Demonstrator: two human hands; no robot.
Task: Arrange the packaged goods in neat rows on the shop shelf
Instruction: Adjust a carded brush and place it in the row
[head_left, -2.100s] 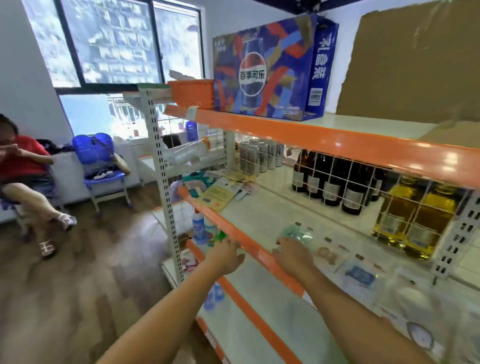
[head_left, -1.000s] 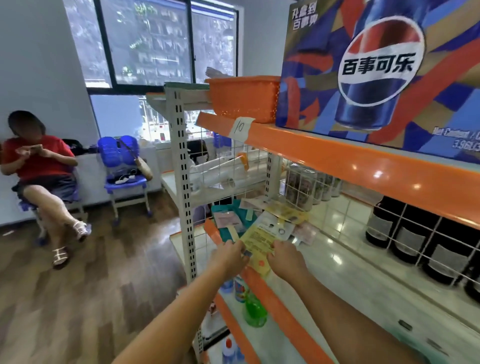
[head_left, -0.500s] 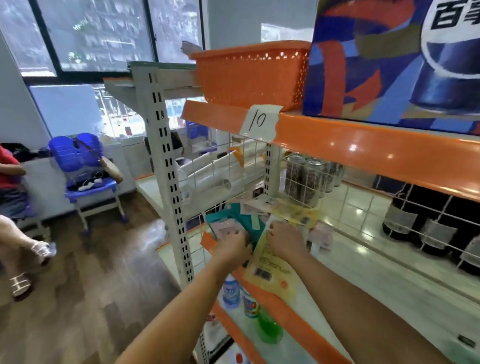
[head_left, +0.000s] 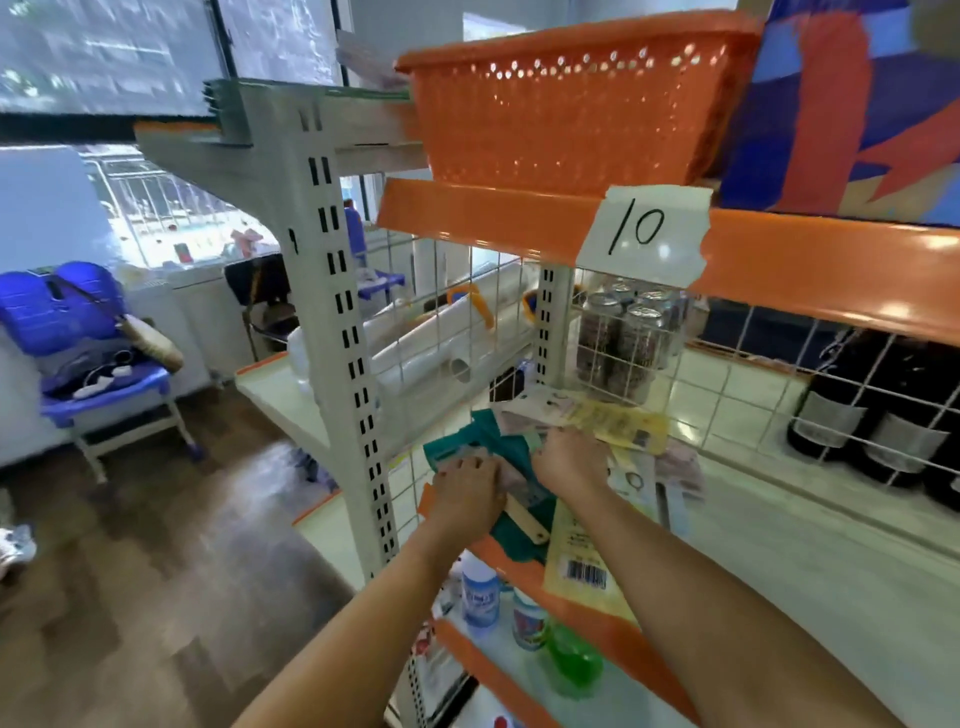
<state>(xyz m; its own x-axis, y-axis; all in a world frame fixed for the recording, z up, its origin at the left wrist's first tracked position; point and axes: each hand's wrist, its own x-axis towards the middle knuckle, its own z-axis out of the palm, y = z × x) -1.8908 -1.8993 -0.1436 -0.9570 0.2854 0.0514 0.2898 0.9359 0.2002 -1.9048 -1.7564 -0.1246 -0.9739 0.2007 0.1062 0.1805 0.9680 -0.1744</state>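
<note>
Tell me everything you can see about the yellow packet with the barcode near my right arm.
The yellow packet is a flat, thin pouch that looks like glossy plastic, pale yellow with small print and a black barcode on a white patch near its lower end. It lies flat on the middle shelf, its barcode end hanging over the orange front edge. A teal packet sits against its left side, and the right forearm crosses just beside it. Neither hand appears to hold it.
</note>
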